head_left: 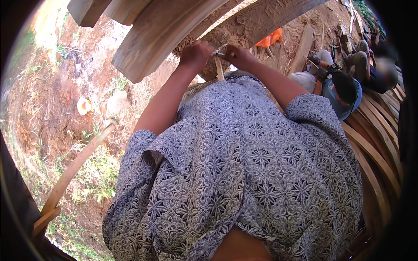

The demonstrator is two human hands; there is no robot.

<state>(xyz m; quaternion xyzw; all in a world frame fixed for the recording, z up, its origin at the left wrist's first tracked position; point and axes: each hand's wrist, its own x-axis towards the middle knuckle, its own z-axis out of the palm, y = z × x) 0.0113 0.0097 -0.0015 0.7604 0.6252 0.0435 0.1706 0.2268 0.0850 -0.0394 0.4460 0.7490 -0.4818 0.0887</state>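
Observation:
Both my hands are close together at the top middle, in front of my patterned shirt [261, 148]. My left hand [196, 56] is closed in a fist, its fingers curled around something mostly hidden. Just beside it, my right hand [238, 57] pinches at a small pale piece [219, 53] that lies between the two hands. What this piece is cannot be made out. Below it, a narrow light wooden strip [219, 68] runs from the hands toward my waist.
Thick wooden planks [152, 41] lie beyond my hands, with wood shavings around. An orange bag [270, 38] rests past them. Two people sit at the right, one in a blue top [353, 102], beside long timber strips [374, 143]. A wooden pole [80, 163] slants across grassy earth at left.

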